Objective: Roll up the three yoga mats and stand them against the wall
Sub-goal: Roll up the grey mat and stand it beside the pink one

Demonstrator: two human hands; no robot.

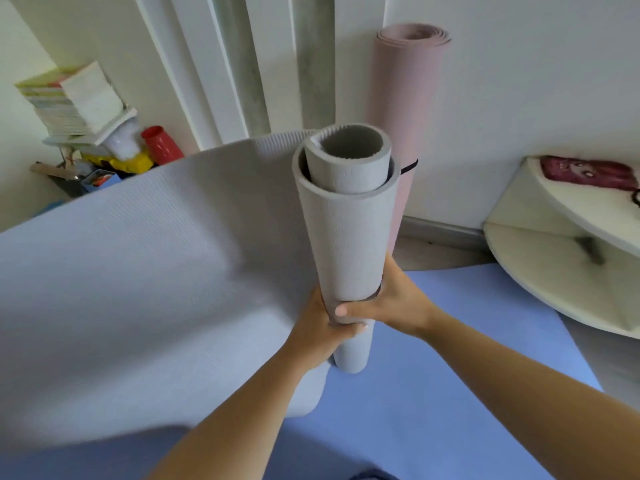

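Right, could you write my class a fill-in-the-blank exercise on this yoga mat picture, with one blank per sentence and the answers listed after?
1. The standing mat against the wall is ____ in colour.
2. The left hand and right hand both grip a half-rolled mat coloured ____.
3. The flat mat on the floor is ____ in colour.
Missing words: pink; grey; blue.

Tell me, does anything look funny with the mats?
Yes. The grey mat is rolled crooked: its inner coil pokes out above the outer layer, and a big part hangs loose on the left. The pink mat stands tidy against the wall.
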